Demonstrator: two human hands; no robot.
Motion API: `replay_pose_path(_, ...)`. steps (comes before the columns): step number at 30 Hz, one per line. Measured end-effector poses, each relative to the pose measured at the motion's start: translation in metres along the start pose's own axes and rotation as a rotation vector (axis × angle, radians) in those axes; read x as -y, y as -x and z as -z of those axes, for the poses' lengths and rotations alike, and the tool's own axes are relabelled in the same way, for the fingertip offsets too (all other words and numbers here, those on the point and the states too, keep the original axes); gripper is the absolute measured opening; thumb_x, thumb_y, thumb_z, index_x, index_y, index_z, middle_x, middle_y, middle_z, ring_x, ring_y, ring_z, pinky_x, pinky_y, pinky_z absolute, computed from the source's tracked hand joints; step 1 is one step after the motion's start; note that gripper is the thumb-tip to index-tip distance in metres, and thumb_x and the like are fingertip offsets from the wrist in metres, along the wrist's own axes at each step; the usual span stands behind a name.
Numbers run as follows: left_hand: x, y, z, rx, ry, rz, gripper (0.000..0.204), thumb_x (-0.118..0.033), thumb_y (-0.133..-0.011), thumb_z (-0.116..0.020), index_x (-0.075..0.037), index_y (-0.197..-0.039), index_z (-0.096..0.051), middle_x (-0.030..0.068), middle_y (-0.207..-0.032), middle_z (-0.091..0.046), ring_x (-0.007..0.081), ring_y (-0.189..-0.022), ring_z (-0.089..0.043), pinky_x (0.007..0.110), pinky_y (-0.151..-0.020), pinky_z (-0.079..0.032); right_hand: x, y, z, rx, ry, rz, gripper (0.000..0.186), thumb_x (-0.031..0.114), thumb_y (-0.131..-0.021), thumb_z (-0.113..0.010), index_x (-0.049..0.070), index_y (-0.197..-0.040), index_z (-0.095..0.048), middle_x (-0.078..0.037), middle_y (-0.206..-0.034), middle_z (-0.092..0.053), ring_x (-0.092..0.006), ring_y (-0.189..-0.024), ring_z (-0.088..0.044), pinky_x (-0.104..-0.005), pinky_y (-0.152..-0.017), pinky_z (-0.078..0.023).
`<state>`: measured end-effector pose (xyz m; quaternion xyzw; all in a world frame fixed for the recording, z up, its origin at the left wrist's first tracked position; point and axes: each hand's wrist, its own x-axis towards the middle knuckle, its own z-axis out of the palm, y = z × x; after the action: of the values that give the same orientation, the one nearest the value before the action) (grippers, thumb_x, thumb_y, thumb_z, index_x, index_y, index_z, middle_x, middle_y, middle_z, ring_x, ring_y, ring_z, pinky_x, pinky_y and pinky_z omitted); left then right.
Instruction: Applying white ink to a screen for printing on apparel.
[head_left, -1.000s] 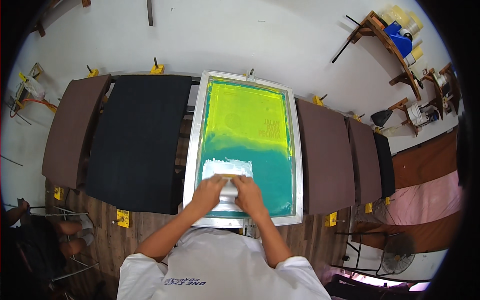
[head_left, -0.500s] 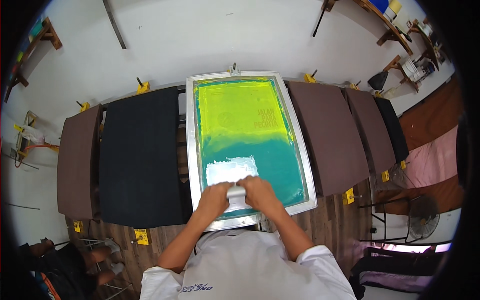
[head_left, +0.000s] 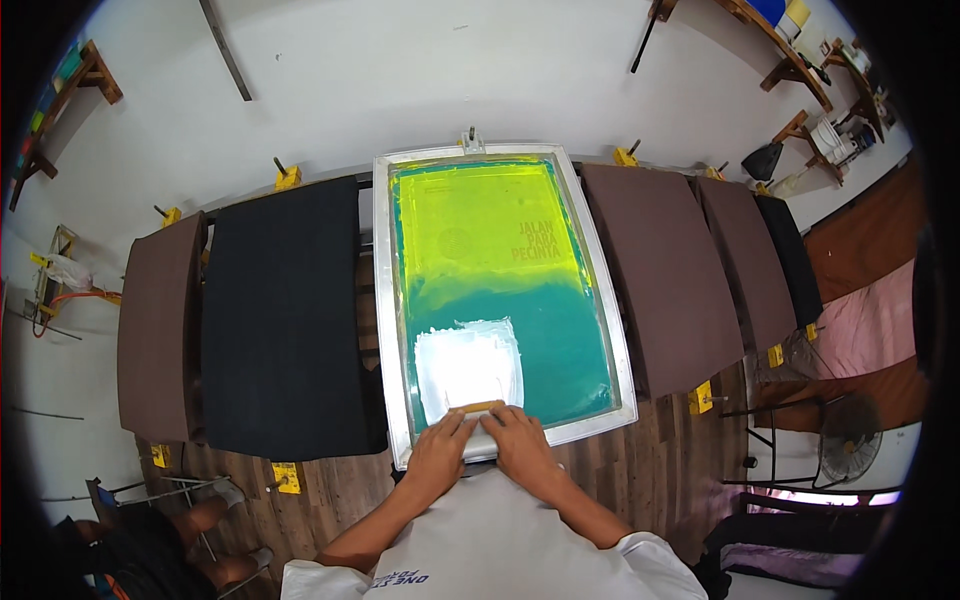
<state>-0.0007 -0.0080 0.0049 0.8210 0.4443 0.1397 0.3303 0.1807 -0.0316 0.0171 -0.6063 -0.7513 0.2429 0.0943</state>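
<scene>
A silver-framed printing screen (head_left: 387, 250) lies in front of me, its mesh yellow-green on the far half and teal on the near half. Lettering shows faintly in the yellow-green part. A patch of white ink (head_left: 468, 360) covers the near left of the mesh. At the near edge of that patch is a squeegee (head_left: 477, 407), tilted so its tan edge shows. My left hand (head_left: 440, 452) and my right hand (head_left: 525, 450) grip it side by side, fingers closed over it. My hands hide most of its body.
Dark fabric-covered boards (head_left: 280, 310) stand left of the screen, and brown ones (head_left: 665, 270) stand right. Yellow clamps (head_left: 700, 397) stick out at the board ends. A fan (head_left: 850, 440) is at the right. Another person's legs (head_left: 215, 530) show at the lower left.
Both hands have drawn the squeegee toward me, to the near end of the screen, and tilted it. The white patch now reaches further toward me.
</scene>
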Motion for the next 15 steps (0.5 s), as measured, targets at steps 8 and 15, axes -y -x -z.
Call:
replay_pose_path(8,0.013,-0.062,0.035,-0.092,0.113,0.051,0.057,0.016,-0.063,-0.057,0.003,-0.118,-0.063,0.025,-0.126,-0.06,0.04,-0.116,-0.058,0.044,-0.099,-0.048,-0.007,-0.067,0.029,-0.075,0.042,0.014,0.046,-0.006,-0.073,-0.058,0.006,-0.117,-0.063,-0.015,-0.118,-0.063,-0.0352,-0.113,-0.057,-0.0477,-0.087,-0.048)
replay_pose_path(15,0.032,-0.046,-0.003,-0.177,-0.016,-0.043,0.057,0.016,-0.067,-0.058,0.002,-0.123,-0.062,0.0264,-0.131,-0.056,0.0421,-0.119,-0.056,0.046,-0.096,-0.048,-0.02,-0.058,-0.009,-0.062,0.09,0.012,0.049,-0.005,-0.078,-0.054,0.006,-0.125,-0.061,-0.014,-0.128,-0.057,-0.0324,-0.124,-0.051,-0.0474,-0.091,-0.047)
